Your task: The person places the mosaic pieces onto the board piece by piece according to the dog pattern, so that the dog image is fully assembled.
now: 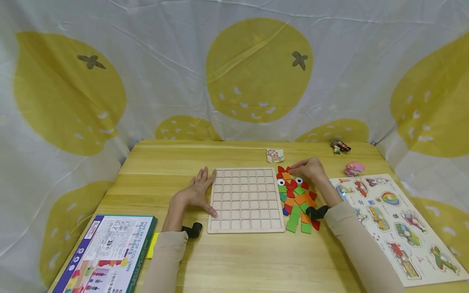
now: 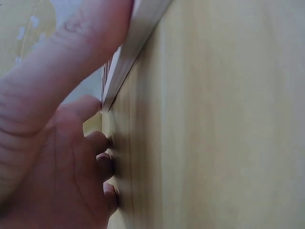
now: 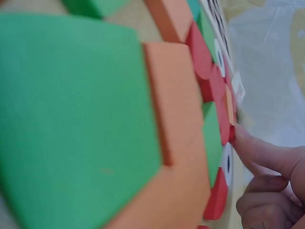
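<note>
A square wooden grid board (image 1: 246, 201) lies flat on the table. My left hand (image 1: 198, 193) spreads along its left edge; in the left wrist view the thumb (image 2: 90, 38) lies against the board's side (image 2: 128, 52), the other fingertips farther along. Right of the board is a pile of coloured wooden pieces (image 1: 300, 199): red, orange and green, with two white eye discs. At the pile's far end my right hand (image 1: 311, 169) pinches a small red piece (image 1: 288, 169) with its fingertips. In the right wrist view a green piece (image 3: 76, 114) fills the near side.
Behind the board lies a small pattern card (image 1: 275, 155). A puzzle board with vehicle pictures (image 1: 395, 215) lies at right, near a pink toy (image 1: 353, 168) and small figures (image 1: 340, 147). A flat box (image 1: 110, 252) lies front left, a yellow item (image 1: 152, 244) beside it.
</note>
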Motion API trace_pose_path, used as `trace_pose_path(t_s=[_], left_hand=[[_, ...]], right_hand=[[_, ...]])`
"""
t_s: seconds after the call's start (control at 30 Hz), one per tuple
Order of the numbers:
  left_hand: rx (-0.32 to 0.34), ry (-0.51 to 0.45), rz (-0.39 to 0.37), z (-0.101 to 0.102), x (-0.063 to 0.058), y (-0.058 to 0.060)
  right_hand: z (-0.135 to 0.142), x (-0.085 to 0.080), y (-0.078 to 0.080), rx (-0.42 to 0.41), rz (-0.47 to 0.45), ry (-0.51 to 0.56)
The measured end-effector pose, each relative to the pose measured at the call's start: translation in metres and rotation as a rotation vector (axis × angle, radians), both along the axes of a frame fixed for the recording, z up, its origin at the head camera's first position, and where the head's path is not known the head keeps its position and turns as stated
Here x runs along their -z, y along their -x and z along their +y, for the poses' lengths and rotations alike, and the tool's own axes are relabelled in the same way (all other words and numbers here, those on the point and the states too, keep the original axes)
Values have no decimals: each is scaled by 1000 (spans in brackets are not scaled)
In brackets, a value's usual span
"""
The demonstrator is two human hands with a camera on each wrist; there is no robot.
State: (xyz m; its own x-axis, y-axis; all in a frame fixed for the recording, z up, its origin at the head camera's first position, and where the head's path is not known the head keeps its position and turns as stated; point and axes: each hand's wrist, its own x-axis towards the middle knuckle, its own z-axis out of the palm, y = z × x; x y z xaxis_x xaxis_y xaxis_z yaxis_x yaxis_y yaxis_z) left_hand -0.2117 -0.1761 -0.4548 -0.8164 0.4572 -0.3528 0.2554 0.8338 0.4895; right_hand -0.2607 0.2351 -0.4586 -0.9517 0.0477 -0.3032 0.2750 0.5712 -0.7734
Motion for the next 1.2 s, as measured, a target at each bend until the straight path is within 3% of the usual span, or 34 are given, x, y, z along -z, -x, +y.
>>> trace_pose_path(t_s=[0.1, 0.33, 0.63, 0.93, 1.07, 1.2], left_hand=[[2, 4, -1, 1, -1, 0], [14, 23, -4, 3, -2, 1], [21, 48, -10, 4, -2, 0], [16, 44, -7, 4, -1, -1], [11, 47, -11, 5, 0, -1], [9, 53, -9, 4, 0, 0]], right_hand=[[1, -1, 5, -44, -38, 62], [2, 2, 12, -61, -97, 123], [20, -2, 9, -127, -97, 42], [15, -4, 14, -141, -159, 93], [14, -2, 14, -136, -164, 129], [13, 1, 13, -143, -95, 96]])
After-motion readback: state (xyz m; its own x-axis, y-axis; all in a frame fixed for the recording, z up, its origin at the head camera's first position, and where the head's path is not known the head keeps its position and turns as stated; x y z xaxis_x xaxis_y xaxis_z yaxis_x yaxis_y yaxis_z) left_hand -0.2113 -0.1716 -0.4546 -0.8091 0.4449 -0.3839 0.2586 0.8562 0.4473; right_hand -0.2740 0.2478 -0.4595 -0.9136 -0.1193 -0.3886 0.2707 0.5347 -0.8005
